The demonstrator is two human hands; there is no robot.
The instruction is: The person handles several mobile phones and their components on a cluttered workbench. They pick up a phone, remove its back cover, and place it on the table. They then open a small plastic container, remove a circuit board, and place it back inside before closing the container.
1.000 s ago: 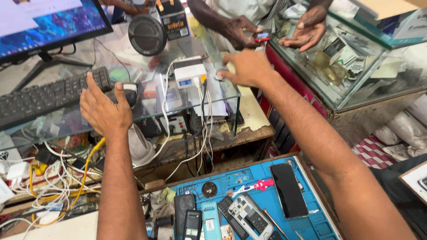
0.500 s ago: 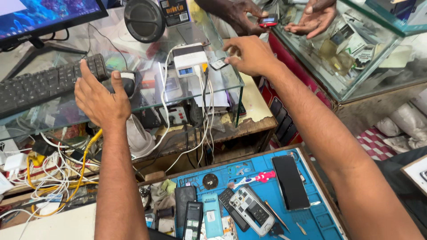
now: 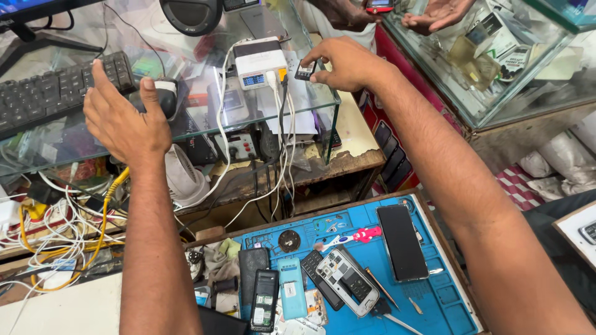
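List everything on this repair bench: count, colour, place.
small adapter: one, black, pinched in right hand over the glass shelf
charging hub: one, white, on glass shelf
keyboard: one, black, left
mouse: one, black, by left hand
work mat: one, blue, bottom
smartphone: one, black, on mat
opened phone: one, on mat
cables: many, white and yellow, lower left
left hand: open, raised
right hand: holding adapter
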